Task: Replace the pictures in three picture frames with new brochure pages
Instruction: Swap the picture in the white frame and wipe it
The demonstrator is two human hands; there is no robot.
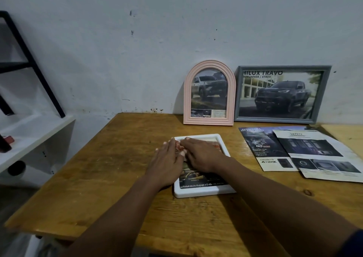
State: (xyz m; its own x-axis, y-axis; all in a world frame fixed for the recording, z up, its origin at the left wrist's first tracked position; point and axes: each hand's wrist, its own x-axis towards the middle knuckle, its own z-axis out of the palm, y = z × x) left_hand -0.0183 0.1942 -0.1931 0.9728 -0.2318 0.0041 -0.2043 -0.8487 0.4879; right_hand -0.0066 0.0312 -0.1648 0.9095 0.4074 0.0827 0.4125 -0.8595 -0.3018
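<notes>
The white frame (204, 193) lies flat mid-table (117, 170), a brochure page (198, 178) in it. Both hands rest flat on the page, fingers straight, gripping nothing: left hand (167, 162) at the frame's 9 o'clock edge, right hand (202, 156) beside it. Pink frame (187, 99) at 12 and grey frame (275, 119) at 1 lean on the wall; loose pages (318, 158) lie at 3.

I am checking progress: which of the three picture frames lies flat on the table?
The white frame, flat under the left hand and right hand; the pink arched frame and the grey frame stand upright by the wall.
</notes>
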